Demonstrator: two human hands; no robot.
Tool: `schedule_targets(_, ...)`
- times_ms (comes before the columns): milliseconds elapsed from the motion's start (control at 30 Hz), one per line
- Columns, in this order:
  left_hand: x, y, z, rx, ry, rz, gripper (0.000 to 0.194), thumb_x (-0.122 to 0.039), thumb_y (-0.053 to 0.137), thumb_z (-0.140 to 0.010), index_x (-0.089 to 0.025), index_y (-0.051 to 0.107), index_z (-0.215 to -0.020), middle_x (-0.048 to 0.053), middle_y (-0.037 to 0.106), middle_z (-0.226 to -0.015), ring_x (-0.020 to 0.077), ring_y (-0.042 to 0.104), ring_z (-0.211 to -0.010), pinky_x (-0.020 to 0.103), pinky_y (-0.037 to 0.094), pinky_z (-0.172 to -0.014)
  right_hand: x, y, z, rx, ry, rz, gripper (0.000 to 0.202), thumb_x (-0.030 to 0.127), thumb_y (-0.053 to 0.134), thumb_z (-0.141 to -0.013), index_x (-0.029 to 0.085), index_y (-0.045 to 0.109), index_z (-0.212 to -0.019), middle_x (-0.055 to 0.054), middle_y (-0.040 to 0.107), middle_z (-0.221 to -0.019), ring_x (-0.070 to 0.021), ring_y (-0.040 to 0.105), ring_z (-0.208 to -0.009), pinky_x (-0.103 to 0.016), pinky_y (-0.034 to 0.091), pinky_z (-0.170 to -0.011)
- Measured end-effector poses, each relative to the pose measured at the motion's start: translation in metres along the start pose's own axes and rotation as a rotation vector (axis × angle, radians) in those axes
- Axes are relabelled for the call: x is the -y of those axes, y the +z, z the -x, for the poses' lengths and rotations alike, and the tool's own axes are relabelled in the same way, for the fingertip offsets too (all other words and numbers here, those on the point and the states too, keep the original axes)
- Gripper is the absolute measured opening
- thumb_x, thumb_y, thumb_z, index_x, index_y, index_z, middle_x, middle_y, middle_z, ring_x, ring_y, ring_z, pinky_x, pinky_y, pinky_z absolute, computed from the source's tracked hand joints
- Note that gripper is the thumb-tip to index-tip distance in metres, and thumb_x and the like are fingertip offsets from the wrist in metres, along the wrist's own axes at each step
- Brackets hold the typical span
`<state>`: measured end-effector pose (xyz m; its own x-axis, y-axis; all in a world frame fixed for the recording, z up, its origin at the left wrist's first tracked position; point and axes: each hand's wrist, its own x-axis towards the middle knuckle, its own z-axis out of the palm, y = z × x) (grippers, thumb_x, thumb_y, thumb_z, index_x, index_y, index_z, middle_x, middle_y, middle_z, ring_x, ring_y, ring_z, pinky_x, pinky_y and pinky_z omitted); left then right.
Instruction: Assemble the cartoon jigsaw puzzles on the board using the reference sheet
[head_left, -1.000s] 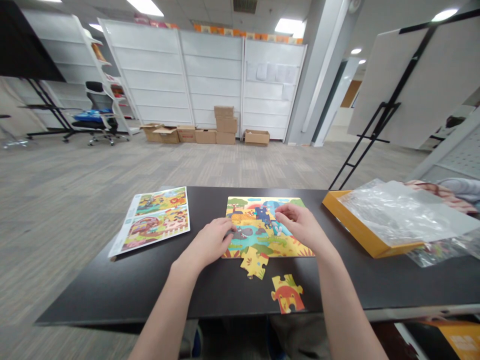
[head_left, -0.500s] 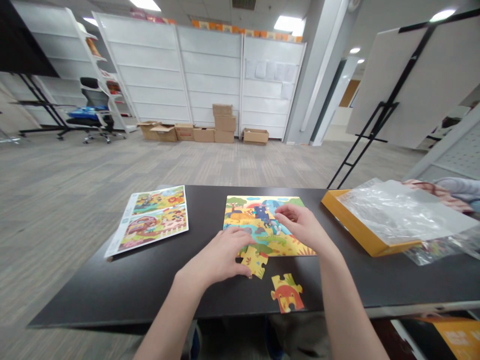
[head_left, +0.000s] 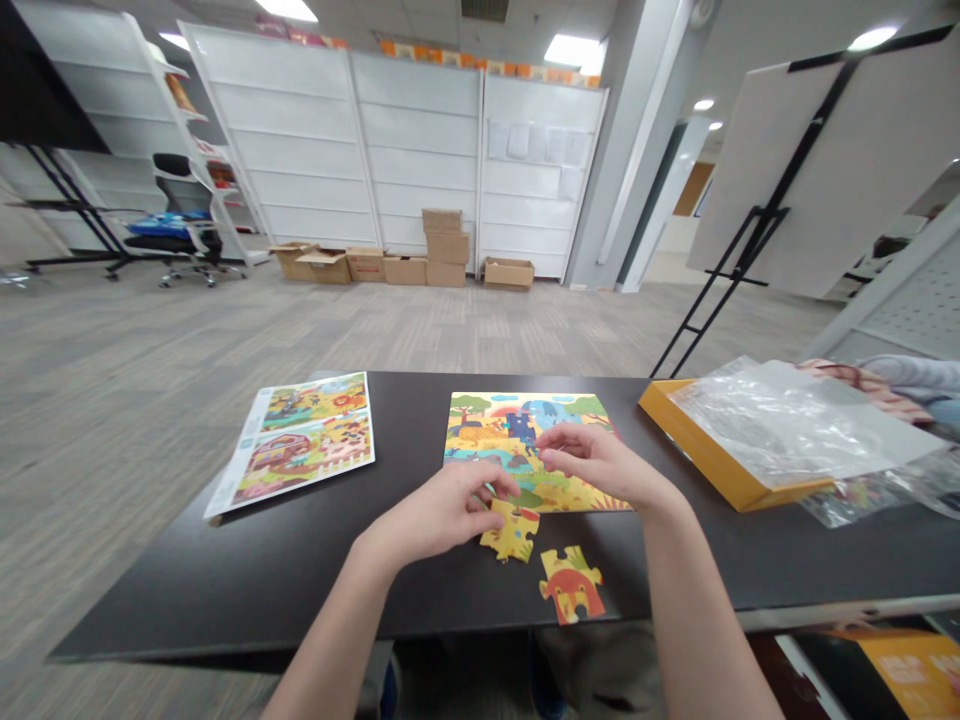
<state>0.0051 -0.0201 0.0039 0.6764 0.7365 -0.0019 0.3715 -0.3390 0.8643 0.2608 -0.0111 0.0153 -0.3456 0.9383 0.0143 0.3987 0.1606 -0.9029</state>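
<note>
A colourful animal puzzle point(head_left: 480, 432) lies on the dark table, with a dark blue patch showing near its middle. My left hand point(head_left: 454, 505) is at the puzzle's near left edge, its thumb and fingers on a yellow puzzle piece point(head_left: 514, 532) that lies just in front of the board. Over the puzzle's right half hovers my right hand point(head_left: 592, 460), fingers curled with thumb and index slightly apart and nothing visible between them. A loose piece with a red and orange animal face point(head_left: 571, 583) rests near the table's front edge.
On the left of the table point(head_left: 300, 570) lies a picture sheet point(head_left: 307, 440). At the right stands a yellow box point(head_left: 701, 445) with clear plastic wrapping point(head_left: 787, 430) in it. Beyond are cardboard boxes point(head_left: 446, 245), a chair point(head_left: 180, 215) and an easel-like stand point(head_left: 720, 290).
My right hand has moved slightly down and left over the puzzle. The fingers of my left hand have drawn in around the yellow piece, which has shifted slightly.
</note>
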Motion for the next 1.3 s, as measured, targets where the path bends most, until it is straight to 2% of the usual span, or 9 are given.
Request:
schedule_targets(100, -0.001, 0.001, -0.003, -0.064, 0.021, 0.162, 0.022, -0.021, 0.067, -0.082, -0.020, 0.067, -0.104, 0.003, 0.070, -0.106, 0.0149, 0.067, -0.085, 0.028, 0.056, -0.080, 0.002, 0.005, 0.002, 0.210, 0.019, -0.068, 0.032, 0.043, 0.075, -0.082, 0.018, 0.069, -0.102, -0.005, 0.073, -0.095, -0.0182, 0.068, -0.086, -0.032, 0.054, -0.082)
schedule_targets(167, -0.002, 0.002, -0.007, -0.133, 0.037, 0.222, 0.023, -0.025, 0.069, -0.083, -0.019, 0.067, -0.105, 0.004, 0.071, -0.105, 0.0156, 0.069, -0.085, 0.029, 0.056, -0.081, 0.005, 0.008, 0.002, 0.273, 0.034, -0.126, 0.035, 0.041, 0.077, -0.080, 0.018, 0.068, -0.103, -0.003, 0.072, -0.085, -0.0166, 0.067, -0.079, -0.030, 0.053, -0.075)
schedule_targets(400, -0.002, 0.010, -0.023, -0.296, 0.022, 0.382, 0.031, -0.031, 0.074, -0.079, -0.018, 0.064, -0.105, 0.006, 0.070, -0.107, 0.0160, 0.071, -0.081, 0.030, 0.058, -0.078, 0.008, 0.014, -0.002, 0.203, 0.032, -0.169, 0.030, 0.034, 0.080, -0.076, 0.017, 0.068, -0.098, 0.000, 0.068, -0.073, -0.0131, 0.064, -0.068, -0.026, 0.051, -0.067)
schedule_targets(567, 0.005, 0.012, -0.033, -0.447, 0.032, 0.364, 0.028, -0.034, 0.070, -0.081, -0.018, 0.064, -0.103, 0.008, 0.069, -0.113, 0.0195, 0.074, -0.089, 0.035, 0.060, -0.083, -0.001, -0.001, -0.001, 0.004, 0.009, -0.107, 0.026, 0.036, 0.078, -0.076, 0.018, 0.069, -0.092, -0.001, 0.070, -0.074, -0.0146, 0.066, -0.070, -0.028, 0.053, -0.070)
schedule_targets(700, 0.014, 0.009, -0.033, -0.559, -0.010, -0.072, 0.018, -0.030, 0.060, -0.090, -0.022, 0.065, -0.104, 0.006, 0.072, -0.112, 0.0227, 0.071, -0.099, 0.037, 0.058, -0.086, -0.025, -0.030, 0.003, -0.415, 0.060, -0.068, 0.033, 0.041, 0.078, -0.072, 0.017, 0.068, -0.092, -0.005, 0.074, -0.081, -0.0182, 0.070, -0.073, -0.029, 0.054, -0.065)
schedule_targets(767, 0.017, 0.009, -0.032, -0.551, -0.051, -0.390, 0.016, -0.027, 0.059, -0.092, -0.023, 0.066, -0.106, 0.006, 0.071, -0.115, 0.0252, 0.067, -0.109, 0.039, 0.054, -0.092, -0.040, -0.041, 0.004, -0.576, 0.125, -0.044, 0.035, 0.041, 0.079, -0.069, 0.017, 0.067, -0.091, -0.007, 0.075, -0.080, -0.0201, 0.071, -0.073, -0.028, 0.054, -0.060)
schedule_targets(833, 0.018, 0.010, -0.030, -0.478, -0.094, -0.607, 0.016, -0.026, 0.057, -0.094, -0.023, 0.066, -0.107, 0.007, 0.070, -0.118, 0.0267, 0.063, -0.114, 0.040, 0.052, -0.094, -0.050, -0.046, 0.004, -0.633, 0.175, -0.013, 0.035, 0.041, 0.078, -0.068, 0.017, 0.067, -0.091, -0.008, 0.076, -0.080, -0.0213, 0.071, -0.072, -0.028, 0.053, -0.057)
schedule_targets(967, 0.016, 0.013, -0.030, -0.354, -0.081, -0.758, 0.016, -0.025, 0.053, -0.097, -0.020, 0.065, -0.105, 0.009, 0.069, -0.116, 0.0270, 0.061, -0.115, 0.039, 0.050, -0.094, -0.055, -0.042, 0.000, -0.555, 0.187, 0.026, 0.034, 0.041, 0.076, -0.070, 0.017, 0.066, -0.092, -0.008, 0.076, -0.078, -0.0213, 0.070, -0.068, -0.030, 0.053, -0.055)
schedule_targets(1300, 0.015, 0.016, -0.031, -0.257, -0.074, -0.792, 0.017, -0.024, 0.052, -0.097, -0.019, 0.066, -0.104, 0.010, 0.068, -0.114, 0.0277, 0.061, -0.111, 0.041, 0.048, -0.093, -0.057, -0.024, -0.011, -0.367, 0.226, 0.088, 0.019, 0.026, 0.072, -0.074, 0.018, 0.064, -0.090, -0.005, 0.073, -0.073, -0.0200, 0.071, -0.071, -0.027, 0.053, -0.059)
